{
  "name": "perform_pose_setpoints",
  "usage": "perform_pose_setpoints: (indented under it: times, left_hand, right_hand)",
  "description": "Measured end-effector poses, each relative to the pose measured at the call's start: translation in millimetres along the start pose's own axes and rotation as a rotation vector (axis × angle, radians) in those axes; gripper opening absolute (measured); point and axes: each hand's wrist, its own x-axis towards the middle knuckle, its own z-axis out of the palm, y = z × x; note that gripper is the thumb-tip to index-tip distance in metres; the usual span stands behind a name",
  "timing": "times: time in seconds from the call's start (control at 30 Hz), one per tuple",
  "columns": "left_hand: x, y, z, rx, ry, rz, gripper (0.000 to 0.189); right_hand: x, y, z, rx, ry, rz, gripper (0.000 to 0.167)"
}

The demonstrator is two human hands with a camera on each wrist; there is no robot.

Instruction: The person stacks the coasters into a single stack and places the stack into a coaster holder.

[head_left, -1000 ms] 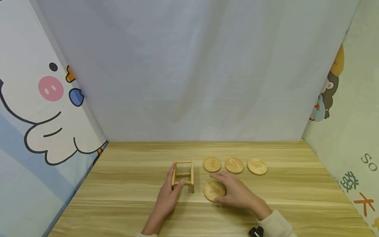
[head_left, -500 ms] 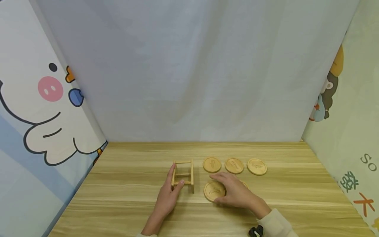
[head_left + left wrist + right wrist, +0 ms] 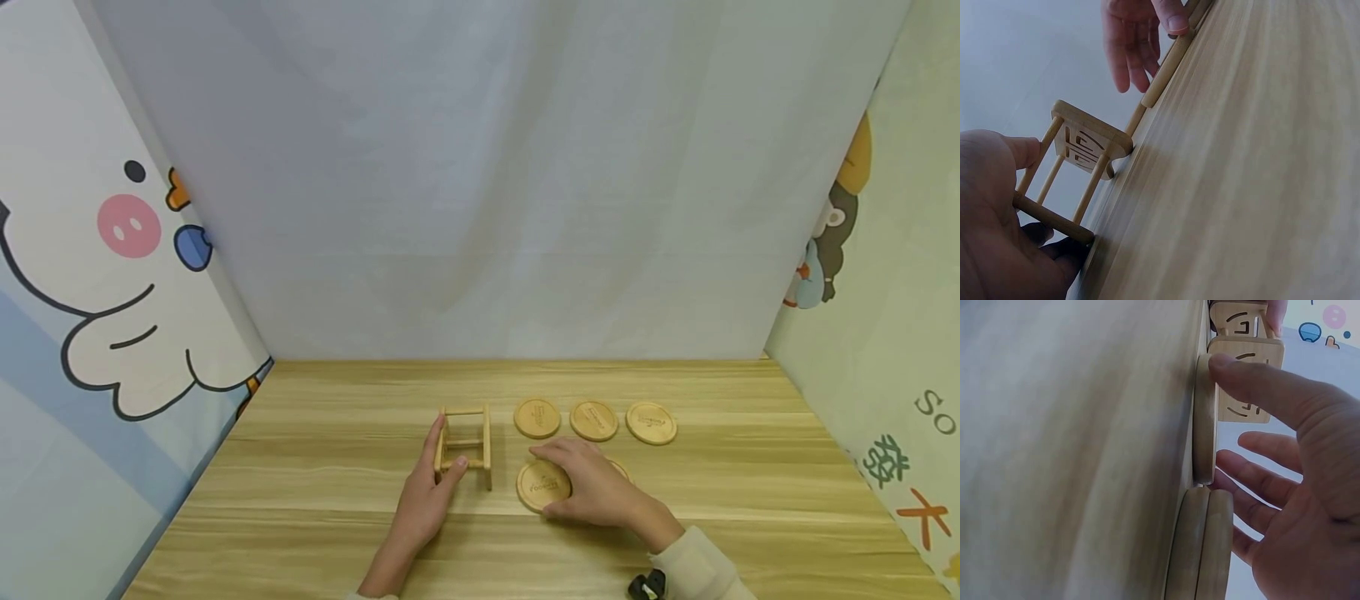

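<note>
My left hand (image 3: 423, 504) grips a small wooden coaster holder (image 3: 486, 446), thumb over its front bar and fingers along its left side. The holder has two end plates joined by rods, with cut-out slots in the plate (image 3: 1088, 140). Over the round wooden coasters to its right is my right hand (image 3: 600, 487). Its thumb touches the edge of the nearest coaster (image 3: 542, 486), which lies flat; the fingers (image 3: 1269, 478) extend loosely on the far side. Beneath that palm, two stacked coasters (image 3: 1200, 550) are mostly hidden from the head view.
Behind my right hand lie a left coaster (image 3: 537, 417), a middle coaster (image 3: 594, 420) and a right coaster (image 3: 651, 422) in a row. They rest on a wood-grain table (image 3: 315, 467). A pale curtain (image 3: 480, 183) hangs at its back, with cartoon-printed cloth at both sides.
</note>
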Motion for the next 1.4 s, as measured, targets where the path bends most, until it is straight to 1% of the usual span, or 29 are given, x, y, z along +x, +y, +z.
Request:
perform_pose_setpoints:
  times: [0.43,0.83,1.4]
  left_hand:
    - [0.2,0.1,0.0,0.004,0.002,-0.001,0.075]
    - [0.1,0.8,0.5,0.006,0.003,0.003,0.075]
    - [-1.6,3.4,-0.1,0.010,0.009,-0.007,0.074]
  right_hand:
    - [0.6,0.8,0.7,-0.042,0.003,-0.032,0.083]
    - [1.6,0.8,2.1,-0.076,0.006,-0.041,0.083]
    - [0.7,-3.7,1.4,-0.119,0.009,-0.057,0.082]
